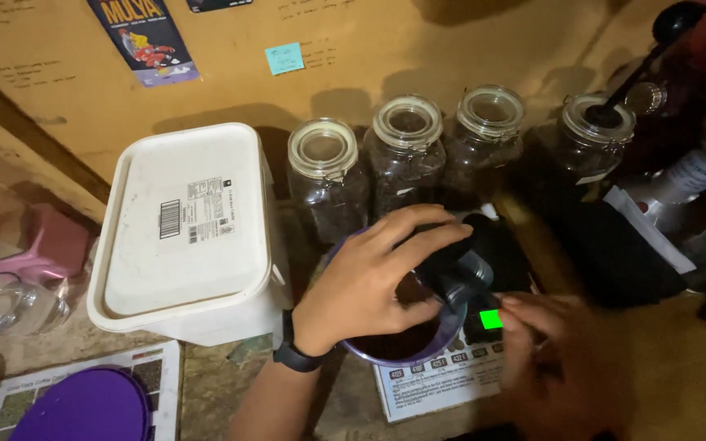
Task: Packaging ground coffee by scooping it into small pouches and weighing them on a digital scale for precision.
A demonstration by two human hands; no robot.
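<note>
Looking down from the head view: the left hand (373, 273) arches over a purple-rimmed bowl (443, 333) that sits on a small scale with a lit green display (492, 319). Its grip is closed around a dark cylindrical scoop or cup (455, 273), tipped toward the bowl's dark contents, apparently so that they fall straight into the bowl. The right hand (557, 359) comes in from the near right with a fingertip (510, 302) at the scale beside the display; its fingers are narrowed and hold nothing that can be made out. A black band (296, 357) circles the left wrist.

The bowl stands at the centre of the table (696, 367), on the scale, so that its load can be read while filling. Just under the scale lies a printed card (435, 384).

Four glass clip-top jars, e.g. (324, 175), stand in a row along the far wall, close behind the bowl and within easy reach; all are filled with dark contents. The rightmost jar (594, 135) is open, with a black long-handled scoop (655, 45) resting in its mouth.

At the left, a white lidded tub (185, 224) sits closed, just beside the bowl. A purple lid (83, 408), set aside at the near left, lies on a printed sheet. Clear plastic items (10, 302) lie at the far left edge.
</note>
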